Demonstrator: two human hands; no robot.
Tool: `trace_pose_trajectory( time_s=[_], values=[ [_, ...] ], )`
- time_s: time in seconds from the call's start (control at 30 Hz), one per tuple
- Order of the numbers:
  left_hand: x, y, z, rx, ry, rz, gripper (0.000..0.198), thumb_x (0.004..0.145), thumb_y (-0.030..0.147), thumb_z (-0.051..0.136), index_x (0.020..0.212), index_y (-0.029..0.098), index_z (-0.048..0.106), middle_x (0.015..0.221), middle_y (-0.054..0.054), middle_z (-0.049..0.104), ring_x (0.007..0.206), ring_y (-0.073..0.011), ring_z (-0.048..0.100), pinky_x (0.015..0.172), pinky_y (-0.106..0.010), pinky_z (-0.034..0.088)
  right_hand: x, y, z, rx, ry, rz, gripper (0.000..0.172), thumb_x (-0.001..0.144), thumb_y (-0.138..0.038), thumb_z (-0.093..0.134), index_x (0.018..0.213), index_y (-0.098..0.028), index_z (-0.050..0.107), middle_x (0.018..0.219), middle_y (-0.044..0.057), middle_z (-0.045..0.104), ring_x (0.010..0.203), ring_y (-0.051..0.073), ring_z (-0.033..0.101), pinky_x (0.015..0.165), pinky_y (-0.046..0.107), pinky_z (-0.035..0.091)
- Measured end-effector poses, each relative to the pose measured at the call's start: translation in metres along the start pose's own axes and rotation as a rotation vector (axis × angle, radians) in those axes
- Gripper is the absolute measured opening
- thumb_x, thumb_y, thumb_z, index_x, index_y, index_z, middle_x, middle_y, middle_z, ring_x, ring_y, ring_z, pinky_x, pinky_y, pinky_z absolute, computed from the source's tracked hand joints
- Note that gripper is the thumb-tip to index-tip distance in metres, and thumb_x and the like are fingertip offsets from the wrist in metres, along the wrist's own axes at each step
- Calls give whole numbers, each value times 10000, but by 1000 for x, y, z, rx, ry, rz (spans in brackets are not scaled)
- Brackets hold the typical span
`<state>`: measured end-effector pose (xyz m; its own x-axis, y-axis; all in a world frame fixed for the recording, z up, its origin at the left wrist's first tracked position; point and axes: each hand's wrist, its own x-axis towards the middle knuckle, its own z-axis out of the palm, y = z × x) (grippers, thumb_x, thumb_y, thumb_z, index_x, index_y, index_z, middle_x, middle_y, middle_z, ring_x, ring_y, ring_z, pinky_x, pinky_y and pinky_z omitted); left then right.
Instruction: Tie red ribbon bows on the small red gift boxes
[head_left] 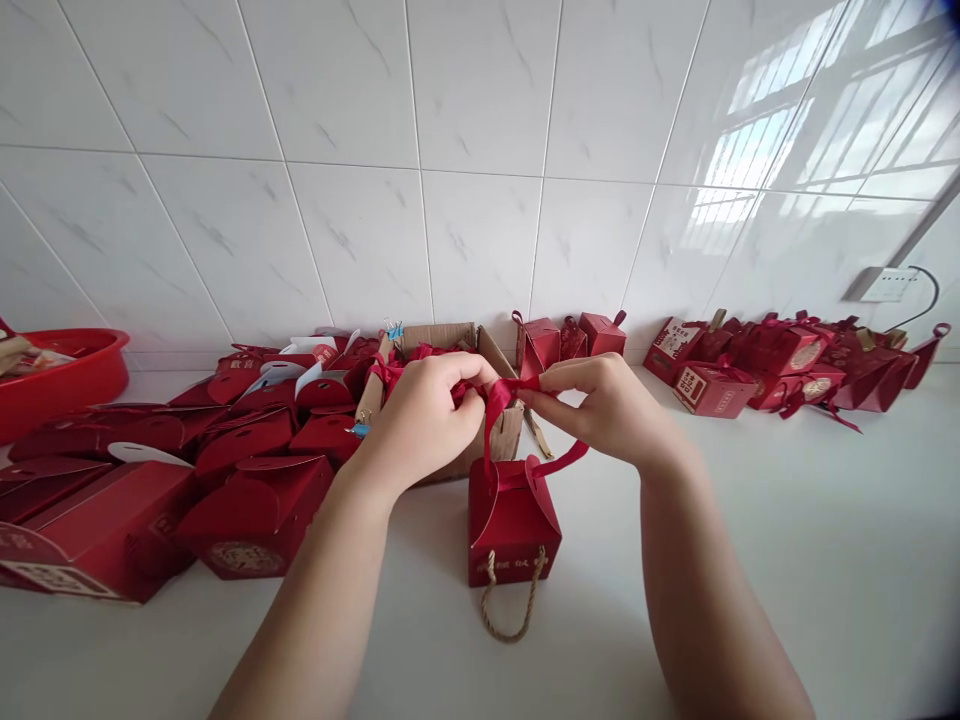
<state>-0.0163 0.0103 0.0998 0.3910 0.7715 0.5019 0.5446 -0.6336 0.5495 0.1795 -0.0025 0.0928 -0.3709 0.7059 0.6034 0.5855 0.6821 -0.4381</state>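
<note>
A small red gift box (516,528) stands upright on the white tabletop, with a twisted gold cord handle (506,638) hanging down its front. A red ribbon (493,430) comes up from the top of the box on both sides. My left hand (442,405) pinches the ribbon above the box. Close beside it, my right hand (600,400) grips the same ribbon between thumb and fingers, and a loop hangs below it. Both hands are apart from the box itself. Part of the ribbon between the fingers is hidden.
Behind my hands stands an open cardboard box (506,430) of red ribbons, with blue binder clips. Several red boxes (255,515) crowd the left, beside a red basin (67,385). More ribboned boxes (795,355) sit at the right, near a power strip (889,283). A tiled wall rises behind.
</note>
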Motion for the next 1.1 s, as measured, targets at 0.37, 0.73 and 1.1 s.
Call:
trace_pose_trajectory(
  time_s=[0.37,0.73,1.1],
  values=[
    [2,-3,1,-66,-39,62,91,762,123,509,728,205,487,798,11,627,784,-149,608,735,-280,489,2,0,2,29,-10,4,377,867,-303,546,511,-184,511,509,-19,373,518,103,290,483,278,234],
    [1,0,-4,206,209,112,239,854,172,472,1078,234,416,913,-20,628,814,-176,627,767,-324,477,-3,18,1,257,205,157,287,836,-433,592,793,-201,755,803,48,710,707,184,611,589,297,442],
    [-34,-6,-18,152,291,77,208,844,179,478,1047,214,452,867,-22,587,877,-184,619,805,-328,497,-44,25,10,501,474,475,361,764,-510,652,655,-166,661,634,46,653,717,205,643,639,301,440]
  ],
)
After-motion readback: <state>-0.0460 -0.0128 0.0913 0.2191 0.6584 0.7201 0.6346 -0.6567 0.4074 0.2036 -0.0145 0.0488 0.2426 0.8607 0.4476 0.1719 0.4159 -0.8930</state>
